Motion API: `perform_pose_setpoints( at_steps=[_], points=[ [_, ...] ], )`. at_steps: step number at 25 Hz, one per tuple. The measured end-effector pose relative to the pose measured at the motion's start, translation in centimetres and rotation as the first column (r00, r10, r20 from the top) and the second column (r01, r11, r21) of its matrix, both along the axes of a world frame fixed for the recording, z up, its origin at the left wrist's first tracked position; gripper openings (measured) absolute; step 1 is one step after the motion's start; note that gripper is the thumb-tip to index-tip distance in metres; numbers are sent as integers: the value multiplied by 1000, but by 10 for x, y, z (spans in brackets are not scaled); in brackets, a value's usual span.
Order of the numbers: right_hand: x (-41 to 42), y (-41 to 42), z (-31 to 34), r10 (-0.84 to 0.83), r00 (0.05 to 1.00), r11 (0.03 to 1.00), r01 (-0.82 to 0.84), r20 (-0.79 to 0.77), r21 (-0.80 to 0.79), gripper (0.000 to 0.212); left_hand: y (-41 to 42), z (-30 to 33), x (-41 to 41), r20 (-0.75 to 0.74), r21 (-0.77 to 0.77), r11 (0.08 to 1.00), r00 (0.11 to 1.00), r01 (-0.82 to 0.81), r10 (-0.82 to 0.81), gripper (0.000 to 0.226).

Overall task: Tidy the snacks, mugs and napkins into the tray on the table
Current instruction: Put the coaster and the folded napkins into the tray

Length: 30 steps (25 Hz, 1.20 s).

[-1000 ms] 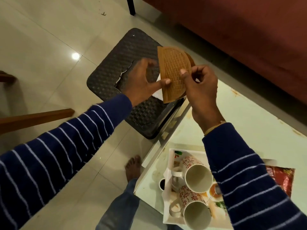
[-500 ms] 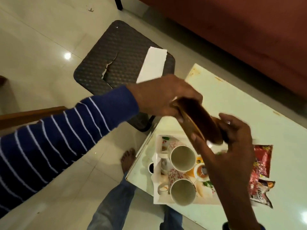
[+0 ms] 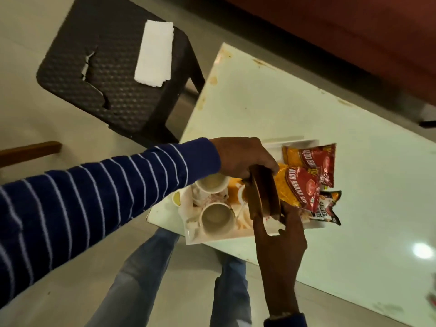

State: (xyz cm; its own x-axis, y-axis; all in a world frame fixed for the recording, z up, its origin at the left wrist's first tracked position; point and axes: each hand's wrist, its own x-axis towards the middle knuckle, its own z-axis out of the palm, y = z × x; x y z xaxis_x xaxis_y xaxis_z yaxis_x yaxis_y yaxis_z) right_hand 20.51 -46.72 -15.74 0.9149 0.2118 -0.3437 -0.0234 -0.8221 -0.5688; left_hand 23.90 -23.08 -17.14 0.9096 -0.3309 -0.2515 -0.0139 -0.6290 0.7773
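Observation:
A white tray (image 3: 195, 239) lies on the table's near corner. Two patterned mugs (image 3: 217, 219) stand in its left part. Red snack packets (image 3: 304, 185) and a dark packet (image 3: 328, 208) lie in its right part. A brown semicircular napkin holder (image 3: 264, 193) stands upright in the tray's middle between mugs and snacks. My left hand (image 3: 243, 156) grips its top edge. My right hand (image 3: 280, 239) holds its lower end from the near side. White napkins (image 3: 154, 54) lie stacked on the dark stool.
The pale table (image 3: 330, 126) stretches to the right with stained edges. A dark woven plastic stool (image 3: 113, 79), cracked on top, stands to the table's left. A red-brown sofa (image 3: 354, 31) runs along the back. My legs in jeans (image 3: 146, 279) are below the tray.
Both hands carried the brown holder from above the stool down into the tray. The napkins stay on the stool.

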Motion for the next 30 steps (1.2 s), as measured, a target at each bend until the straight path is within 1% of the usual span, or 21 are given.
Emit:
perform_pose_setpoints(
  at_steps=[3,5,7,9,14,18,22,25,28,30],
  points=[
    [2,-8,-22,-34,999,999,34,17,18,52,-17,-15,9,-72,69,997,997,15,-10,42],
    [4,-9,-34,-39,999,999,38,20,21,53,-25,-25,12,-110,157,987,994,34,-17,42],
    [5,-9,-43,-35,999,999,35,33,18,53,-30,-32,13,-128,235,971,992,45,-15,44],
    [4,-8,-50,-47,998,999,46,37,13,53,-33,-36,13,-133,268,963,991,45,-9,43],
    [-11,-8,-57,-72,997,997,72,6,-10,49,-35,-41,14,-181,255,961,982,103,-57,46],
    [-15,-7,-60,-79,997,997,79,12,-14,50,-35,-46,14,-189,257,959,980,118,-69,46],
    [-13,-8,-63,-44,998,999,45,40,-13,51,-33,-48,15,-206,251,964,978,88,-36,44],
    [-11,-9,-62,-4,999,1000,5,54,-7,53,-32,-44,18,-222,274,956,974,100,-38,45],
    [-7,-11,-58,42,999,999,-42,4,-7,57,-27,-37,19,-278,302,943,959,139,-52,55],
    [0,-10,-51,99,995,995,-99,10,4,64,-15,-31,14,-282,271,958,959,98,-18,66]
  ],
)
